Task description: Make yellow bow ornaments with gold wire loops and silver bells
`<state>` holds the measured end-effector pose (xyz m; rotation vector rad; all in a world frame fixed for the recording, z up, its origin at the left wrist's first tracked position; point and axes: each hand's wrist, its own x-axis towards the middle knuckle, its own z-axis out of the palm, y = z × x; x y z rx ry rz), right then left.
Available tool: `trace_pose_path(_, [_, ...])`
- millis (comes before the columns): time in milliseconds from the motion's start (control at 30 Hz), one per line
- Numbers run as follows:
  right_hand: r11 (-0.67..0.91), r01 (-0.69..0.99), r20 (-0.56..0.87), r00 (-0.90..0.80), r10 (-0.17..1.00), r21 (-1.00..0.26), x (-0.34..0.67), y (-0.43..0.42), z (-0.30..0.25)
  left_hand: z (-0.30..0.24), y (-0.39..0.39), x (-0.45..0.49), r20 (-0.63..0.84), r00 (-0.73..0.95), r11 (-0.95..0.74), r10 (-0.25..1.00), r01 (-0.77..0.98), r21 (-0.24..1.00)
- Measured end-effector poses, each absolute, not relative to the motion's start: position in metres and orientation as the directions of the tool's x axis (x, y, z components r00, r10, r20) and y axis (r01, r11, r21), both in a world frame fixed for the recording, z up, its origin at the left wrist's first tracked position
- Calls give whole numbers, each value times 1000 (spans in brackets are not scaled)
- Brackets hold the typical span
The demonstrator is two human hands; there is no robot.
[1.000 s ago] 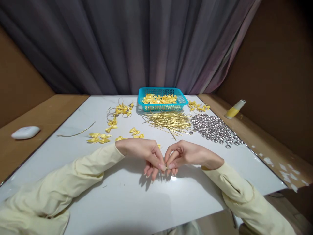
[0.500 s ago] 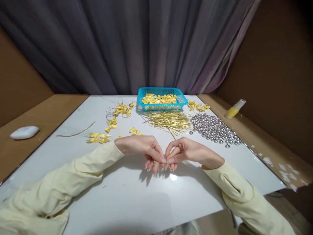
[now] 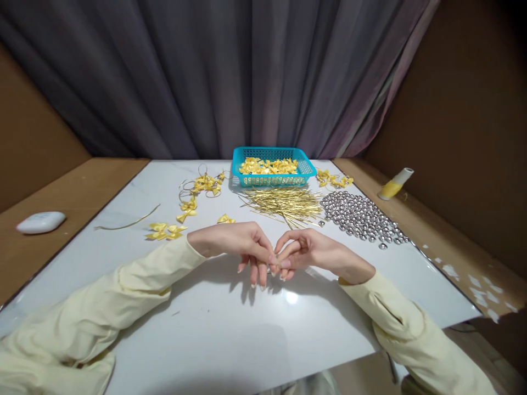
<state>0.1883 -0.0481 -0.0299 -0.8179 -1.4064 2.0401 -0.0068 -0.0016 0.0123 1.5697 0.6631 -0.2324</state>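
My left hand (image 3: 241,244) and my right hand (image 3: 310,249) meet fingertip to fingertip above the middle of the white table (image 3: 214,323). Both pinch one tiny piece between thumb and forefinger; it is too small to name. The other fingers hang curled down. Behind the hands lie a heap of thin gold wires (image 3: 286,203), a heap of small silver bells (image 3: 362,216), and loose yellow ribbon bows (image 3: 167,231). Pale yellow sleeves cover both forearms.
A turquoise basket (image 3: 307,164) of yellow bows stands at the back. More bows with gold loops (image 3: 206,184) lie left of it, others (image 3: 333,178) right. A white case (image 3: 40,222) and a yellow-white tube (image 3: 396,184) rest on the wooden side ledges. A grey curtain hangs behind.
Both hands have moved away from me, up the table and slightly left, still pinched together on the small piece. The bows near the left hand are now partly hidden.
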Motion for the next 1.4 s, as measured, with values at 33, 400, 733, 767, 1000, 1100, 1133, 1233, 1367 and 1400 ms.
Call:
trace_pose_path(33, [-320,-82,-185,-670,719,-944,188,-48,-31,13,-1,-7,-521,809,13,270,538,843])
trace_pose_path(400, [-235,-96,-145,-553,821,-967,187,-47,-31,20,2,-12,-503,795,-106,338,564,819])
trace_pose_path(733, [-279,-93,-168,-605,778,-956,187,-47,-31,17,0,-11,-500,799,-120,334,563,818])
trace_pose_path(767, [-278,-89,-169,-608,776,-956,187,-47,-30,17,0,-11,-502,798,-120,334,564,817])
trace_pose_path(1000, [-274,-98,-160,-610,776,-957,187,-47,-30,19,1,-9,-533,802,-49,272,564,824])
trace_pose_path(1100, [-272,-103,-154,-614,774,-957,187,-47,-30,19,4,-9,-536,805,-29,254,560,828])
trace_pose_path(1133, [-272,-101,-154,-616,773,-957,187,-46,-30,18,4,-9,-533,808,-29,250,556,830])
trace_pose_path(1233, [-259,-84,-154,-619,771,-962,187,-46,-30,15,7,-11,-513,823,-35,243,536,844])
trace_pose_path(1367, [-226,-68,-139,-611,779,-972,187,-47,-28,13,8,-13,-476,840,-45,262,503,863])
trace_pose_path(1400, [-221,-71,-133,-610,781,-973,187,-47,-28,12,8,-13,-473,838,-51,271,503,863])
